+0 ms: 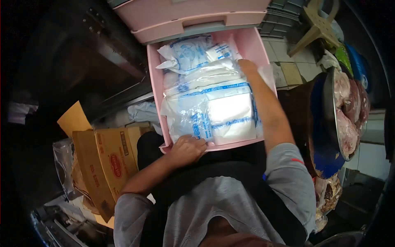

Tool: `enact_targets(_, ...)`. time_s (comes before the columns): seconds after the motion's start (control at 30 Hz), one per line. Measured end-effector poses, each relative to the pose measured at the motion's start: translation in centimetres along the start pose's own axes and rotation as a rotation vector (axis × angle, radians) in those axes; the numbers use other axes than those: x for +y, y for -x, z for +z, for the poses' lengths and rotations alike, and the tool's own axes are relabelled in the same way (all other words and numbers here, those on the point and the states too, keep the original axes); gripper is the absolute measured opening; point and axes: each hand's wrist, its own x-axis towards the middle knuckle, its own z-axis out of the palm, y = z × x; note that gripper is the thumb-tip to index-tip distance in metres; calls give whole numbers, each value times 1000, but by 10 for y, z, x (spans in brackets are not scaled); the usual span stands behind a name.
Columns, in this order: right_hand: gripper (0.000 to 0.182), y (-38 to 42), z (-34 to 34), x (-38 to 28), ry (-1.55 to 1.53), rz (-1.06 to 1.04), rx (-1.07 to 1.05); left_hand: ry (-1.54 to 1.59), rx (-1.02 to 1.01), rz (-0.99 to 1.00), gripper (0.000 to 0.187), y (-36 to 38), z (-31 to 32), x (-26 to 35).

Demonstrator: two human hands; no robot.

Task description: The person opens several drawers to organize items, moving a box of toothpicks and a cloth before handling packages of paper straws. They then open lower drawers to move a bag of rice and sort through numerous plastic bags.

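A pink plastic drawer (pixel 156 88) is pulled out toward me, packed with clear plastic packs printed in blue. My left hand (pixel 188 150) is at its front edge, fingers curled over the rim beside a clear bag with blue print (pixel 193 119). My right hand (pixel 246 66) reaches into the drawer's right side, next to a folded plastic pack (pixel 214 74); its fingers are hidden among the packs. Near my right forearm lies a white pack with a blue stripe (pixel 231 113). Another blue-printed pack (pixel 185 53) is at the back left.
Above is the pink drawer unit (pixel 189 12). An open cardboard box (pixel 105 160) stands at left, beside a dark cabinet (pixel 82 57). At right, a metal tray (pixel 338 119) holds raw meat (pixel 349 115) over a blue-topped stand. A beige plastic stool (pixel 314 26) is behind.
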Motion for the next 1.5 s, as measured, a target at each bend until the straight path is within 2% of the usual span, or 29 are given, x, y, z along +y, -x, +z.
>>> enact_targets(0.07, 36, 27, 66, -13, 860, -73, 399, 79, -24, 70, 11, 4, 18, -21)
enact_targets(0.1, 34, 46, 73, -34, 871, -53, 515, 134, -18, 70, 16, 7, 25, -26)
enact_targets(0.17, 28, 120, 85, -85, 761, -183, 570, 123, 20, 107, 18, 7, 30, -30)
enact_targets(0.23, 23, 145, 81, -63, 653, -521, 762, 155, 123, 141, 20, 8, 32, -29)
enact_targets(0.33, 22, 246, 103, -68, 293, -553, 809, 161, 231, 125, 17, -4, 8, -36)
enact_targets(0.37, 22, 273, 110, -59, 151, -595, 832, 183, 343, 8, 17, -16, 1, -46)
enact_targets(0.47, 20, 338, 126, 4, -121, -418, 480, 338, 620, -300, 17, -76, -33, -83)
enact_targets(0.53, 20, 365, 146, 50, -39, -375, 87, 395, 702, -305, 20, -123, -37, -124)
enact_targets(0.6, 15, 369, 192, 57, 46, -444, -48, 387, 687, -339, 24, -174, -28, -166)
enact_targets(0.67, 19, 354, 253, 59, 303, -607, 207, 319, 584, -489, 28, -222, -14, -199)
enact_targets(0.7, 26, 350, 277, 60, 483, -411, 212, 325, 593, -482, 28, -244, -4, -212)
enact_targets(0.73, 33, 349, 294, 58, 655, -211, 218, 186, 481, -567, 33, -265, 8, -227)
enact_targets(0.77, 39, 350, 305, 51, 679, -187, 244, 44, 370, -650, 40, -281, 11, -232)
enact_targets(0.8, 44, 350, 309, 47, 702, -164, 266, 45, 380, -646, 40, -289, 3, -224)
enact_targets(0.83, 49, 349, 306, 51, 495, -126, 200, 32, 245, -707, 50, -291, -11, -209)
enact_targets(0.87, 49, 354, 298, 45, 497, -123, 199, 21, 104, -766, 61, -294, -15, -198)
enact_targets(0.93, 50, 370, 277, 26, 292, -423, 450, 65, 99, -815, 65, -299, -6, -194)
enact_targets(0.97, 46, 375, 271, 19, 172, -360, 514, 167, 117, -756, 60, -295, -5, -194)
enact_targets(1.0, 34, 376, 261, 11, 208, -363, 585, 268, 138, -700, 54, -289, -7, -195)
enact_targets(1.03, 29, 374, 252, 7, 171, -397, 632, 261, 146, -714, 54, -278, -14, -190)
enact_targets(1.1, 20, 363, 241, -4, 155, -467, 726, 434, 446, -887, 53, -248, -25, -169)
enact_targets(1.13, 16, 353, 237, -11, 178, -506, 774, 427, 453, -899, 53, -230, -28, -165)
enact_targets(1.2, 18, 321, 231, -10, 229, -581, 801, 17, 780, -914, 50, -193, -35, -167)
enact_targets(1.23, 16, 302, 228, -9, 310, -656, 827, 10, 783, -923, 50, -187, -34, -171)
enact_targets(1.3, 15, 267, 228, 2, 395, -738, 842, -51, 911, -1089, 54, -182, -19, -188)
enact_targets(1.33, 14, 248, 232, 12, 291, -686, 848, -54, 913, -1096, 54, -183, -12, -204)
enact_targets(1.4, 13, 236, 233, 15, 191, -643, 838, 538, 604, -1178, 58, -189, 5, -254)
enact_targets(1.43, 13, 234, 233, 15, 177, -622, 860, 759, 588, -1095, 61, -193, 16, -268)
enact_targets(1.5, 14, 230, 234, 16, 199, -616, 882, 665, 666, -1074, 57, -212, 38, -280)
